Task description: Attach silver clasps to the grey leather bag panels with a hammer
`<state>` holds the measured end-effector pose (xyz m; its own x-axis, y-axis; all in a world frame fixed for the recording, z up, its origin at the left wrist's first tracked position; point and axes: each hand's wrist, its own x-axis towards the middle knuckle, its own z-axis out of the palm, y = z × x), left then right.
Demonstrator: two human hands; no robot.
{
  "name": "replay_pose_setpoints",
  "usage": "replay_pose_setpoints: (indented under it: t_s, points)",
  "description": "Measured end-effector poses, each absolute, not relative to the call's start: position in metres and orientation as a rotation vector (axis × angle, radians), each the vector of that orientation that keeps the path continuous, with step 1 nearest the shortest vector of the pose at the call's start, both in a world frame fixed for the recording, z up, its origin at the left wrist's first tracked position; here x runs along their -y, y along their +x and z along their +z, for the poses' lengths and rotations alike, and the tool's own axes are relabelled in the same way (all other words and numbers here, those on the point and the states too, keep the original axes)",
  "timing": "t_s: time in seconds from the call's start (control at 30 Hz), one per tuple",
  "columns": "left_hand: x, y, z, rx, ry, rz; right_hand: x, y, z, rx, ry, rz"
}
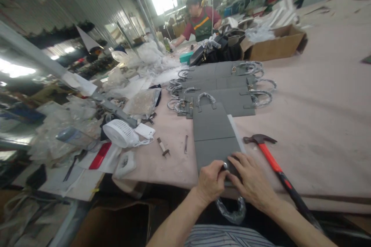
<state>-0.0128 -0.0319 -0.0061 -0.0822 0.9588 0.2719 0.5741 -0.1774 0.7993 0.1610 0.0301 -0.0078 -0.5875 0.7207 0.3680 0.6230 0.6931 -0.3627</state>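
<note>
A long grey bag panel (214,127) lies lengthwise before me, with a plastic-wrapped handle (206,99) at its far end. Another wrapped handle (232,212) hangs over the table edge beneath my hands. My left hand (211,180) is closed, pinching a small shiny metal piece (225,166) against the panel's near end. Beside it my right hand (252,179) has bent fingers on the panel and its thumb close to the metal piece. Under the panel's right side a white sheet (237,133) shows. A claw hammer (269,156) with a red and black handle rests to the right.
Several grey bag panels (220,100) with wrapped handles overlap farther back. A metal rod (186,144), a small tool (163,147) and a white fan (120,133) lie left. Behind are black bags (228,48), a cardboard box (274,46) and a person (203,23) working across the table.
</note>
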Motion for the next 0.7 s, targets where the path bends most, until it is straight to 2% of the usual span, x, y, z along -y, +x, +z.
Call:
replay_pose_setpoints:
  t_s: [0.13, 0.2, 0.27, 0.33, 0.4, 0.47, 0.7]
  points:
    - [0.011, -0.040, 0.006, -1.725, 0.920, 1.524, -0.020, 0.150, -0.019, 2.452, -1.079, 0.339]
    - [0.001, -0.074, 0.016, -1.850, 0.790, 1.541, -0.019, 0.152, -0.017, 2.459, -1.098, 0.405]
    - [-0.006, -0.113, 0.025, -2.158, 0.964, 1.302, -0.019, 0.154, -0.013, 2.464, -1.116, 0.446]
    - [-0.009, -0.146, 0.032, -2.480, 1.138, 0.873, -0.019, 0.154, -0.009, 2.465, -1.133, 0.469]
    - [-0.008, -0.165, 0.035, -2.647, 1.291, 0.418, -0.018, 0.153, -0.007, 2.458, -1.144, 0.475]
    - [-0.008, -0.170, 0.036, -2.699, 1.414, 0.126, -0.018, 0.152, -0.007, 2.448, -1.150, 0.475]
    - [-0.034, -0.152, 0.030, -2.525, 1.396, 0.090, -0.021, 0.155, -0.018, 2.401, -1.088, 0.396]
